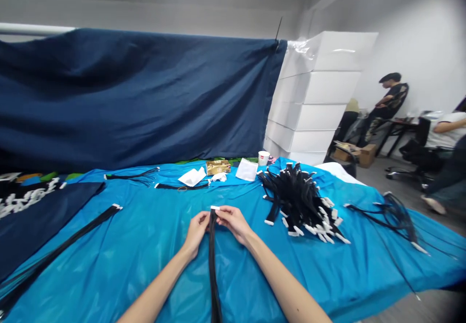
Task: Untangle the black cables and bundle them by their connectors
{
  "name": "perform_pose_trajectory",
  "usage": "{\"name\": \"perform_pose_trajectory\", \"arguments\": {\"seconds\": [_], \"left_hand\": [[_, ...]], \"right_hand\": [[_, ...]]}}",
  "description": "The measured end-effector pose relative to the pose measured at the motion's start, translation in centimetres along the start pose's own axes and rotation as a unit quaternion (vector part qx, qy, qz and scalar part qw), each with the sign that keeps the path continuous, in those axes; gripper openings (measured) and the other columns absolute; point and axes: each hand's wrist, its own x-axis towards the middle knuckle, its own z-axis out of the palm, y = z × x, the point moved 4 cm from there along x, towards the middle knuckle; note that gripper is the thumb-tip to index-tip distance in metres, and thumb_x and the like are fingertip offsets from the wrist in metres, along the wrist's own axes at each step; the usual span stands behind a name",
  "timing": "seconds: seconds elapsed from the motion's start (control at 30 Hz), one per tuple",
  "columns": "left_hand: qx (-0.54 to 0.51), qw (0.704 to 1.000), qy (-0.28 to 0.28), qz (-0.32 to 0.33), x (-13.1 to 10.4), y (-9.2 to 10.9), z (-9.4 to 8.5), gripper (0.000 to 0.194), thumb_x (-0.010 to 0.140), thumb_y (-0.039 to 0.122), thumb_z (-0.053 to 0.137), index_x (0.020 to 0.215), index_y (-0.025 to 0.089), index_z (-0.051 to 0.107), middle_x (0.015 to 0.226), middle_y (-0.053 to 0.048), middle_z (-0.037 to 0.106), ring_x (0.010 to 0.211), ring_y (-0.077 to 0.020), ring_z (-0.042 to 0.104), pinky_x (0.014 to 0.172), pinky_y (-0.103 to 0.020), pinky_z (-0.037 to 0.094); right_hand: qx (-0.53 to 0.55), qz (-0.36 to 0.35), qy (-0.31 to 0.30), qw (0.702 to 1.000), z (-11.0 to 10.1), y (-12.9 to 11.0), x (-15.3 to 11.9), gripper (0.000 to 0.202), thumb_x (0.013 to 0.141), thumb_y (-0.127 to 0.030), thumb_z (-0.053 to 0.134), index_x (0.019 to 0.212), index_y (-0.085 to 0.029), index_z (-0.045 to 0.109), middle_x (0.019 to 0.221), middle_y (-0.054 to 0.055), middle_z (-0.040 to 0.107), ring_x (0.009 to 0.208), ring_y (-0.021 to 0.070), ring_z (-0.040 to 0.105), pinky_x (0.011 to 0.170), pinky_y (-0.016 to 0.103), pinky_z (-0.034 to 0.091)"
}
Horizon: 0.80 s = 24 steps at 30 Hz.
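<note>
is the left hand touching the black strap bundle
Touching: the head view shows the left hand pinching the black strap bundle near its white-tipped top, opposite the right hand.

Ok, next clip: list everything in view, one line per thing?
shiny blue plastic table cover: one, whole table.
heap of black straps with white tips: one, right of centre.
long black strap bundle: one, left.
small white paper cup: one, far edge.
brown cardboard packet: one, far edge.
dark navy cloth backdrop: one, behind table.
stacked white boxes: several, back right.
people: at least two, far right.
left hand, right hand: both pinching the white-tipped black strap.
</note>
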Motion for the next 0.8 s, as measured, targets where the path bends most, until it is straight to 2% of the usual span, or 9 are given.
{"name": "perform_pose_trajectory", "arguments": {"seconds": [0.2, 0.43, 0.63, 0.8], "left_hand": [[-0.016, 1.0, 0.021, 0.006, -0.2, -0.1, -0.9, 0.036, 0.07, 0.046, 0.05, 0.084, 0.015, 0.059, 0.073, -0.004, 0.061, 0.064, -0.0133, 0.055, 0.056, -0.021, 0.041], [0.016, 1.0, 0.01, -0.018, 0.0, 0.2, -1.3, 0.029, 0.062, 0.038, 0.06, 0.079, 0.015, 0.061, 0.073, -0.005, 0.064, 0.069, -0.0154, 0.059, 0.063, -0.025, 0.044], [0.035, 0.999, -0.022, -0.035, 0.5, -0.2, -1.8, 0.025, 0.06, 0.034, 0.064, 0.071, 0.012, 0.059, 0.061, -0.004, 0.062, 0.056, -0.0136, 0.057, 0.052, -0.024, 0.044], [0.035, 0.997, -0.054, -0.052, 0.5, 0.1, -1.9, 0.027, 0.057, 0.034, 0.066, 0.068, 0.011, 0.056, 0.057, -0.001, 0.057, 0.048, -0.0107, 0.053, 0.047, -0.023, 0.043]], "right_hand": [[-0.018, 0.008, 0.0, 1.0, 0.3, 0.7, 0.3, 0.034, 0.057, -0.036, 0.068, 0.078, -0.011, 0.062, 0.062, 0.003, 0.06, 0.054, 0.0097, 0.055, 0.054, 0.022, 0.044], [-0.082, -0.03, 0.009, 0.996, 0.1, 0.9, 0.5, 0.03, 0.06, -0.036, 0.065, 0.079, -0.012, 0.06, 0.065, 0.002, 0.06, 0.055, 0.011, 0.054, 0.054, 0.023, 0.043], [-0.152, -0.052, -0.013, 0.987, -0.4, 1.0, 0.7, 0.027, 0.061, -0.034, 0.065, 0.077, -0.013, 0.058, 0.062, 0.0, 0.058, 0.053, 0.0111, 0.052, 0.054, 0.024, 0.041], [-0.169, -0.035, -0.04, 0.984, -0.5, 1.0, 0.6, 0.029, 0.059, -0.035, 0.066, 0.075, -0.013, 0.056, 0.063, -0.001, 0.057, 0.054, 0.0107, 0.051, 0.055, 0.024, 0.04]]}}
